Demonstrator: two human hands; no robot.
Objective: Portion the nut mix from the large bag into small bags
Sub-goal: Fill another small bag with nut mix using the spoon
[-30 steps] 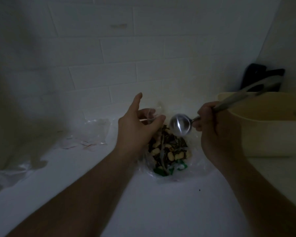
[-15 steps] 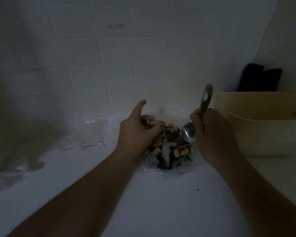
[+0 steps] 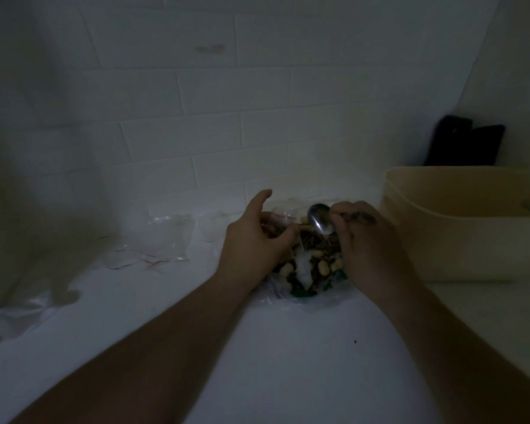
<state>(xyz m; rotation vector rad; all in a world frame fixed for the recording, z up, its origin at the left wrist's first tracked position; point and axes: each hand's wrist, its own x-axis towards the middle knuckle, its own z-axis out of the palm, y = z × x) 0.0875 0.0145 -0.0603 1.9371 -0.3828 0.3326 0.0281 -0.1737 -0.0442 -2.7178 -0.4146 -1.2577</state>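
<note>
The large clear plastic bag of nut mix (image 3: 308, 267) lies open on the white bench (image 3: 257, 362), between the person's two hands, and is still well filled with pale nuts and dark pieces. To the left, near the tiled wall, lies a loose heap of small clear plastic bags with red seal strips (image 3: 153, 246); they look flat and empty, though the dim light makes this hard to confirm. No filled small bag shows anywhere on the bench, so the portioning seems to be at an early stage, with most of the mix still to be divided.

The left hand (image 3: 254, 240) pinches one small clear bag with a red strip (image 3: 283, 216) between curled fingers and thumb, holding it just above the large bag's mouth, while the index finger points up and away. Whether this bag's mouth stands open cannot be told. The right hand (image 3: 367, 240) is closed in a fist round the handle of a shiny metal spoon (image 3: 320, 220), whose bowl sits right beside the small bag, over the nut mix. What the spoon bowl carries is not visible.

A beige plastic tub (image 3: 459, 237) stands just right of the right hand.
</note>
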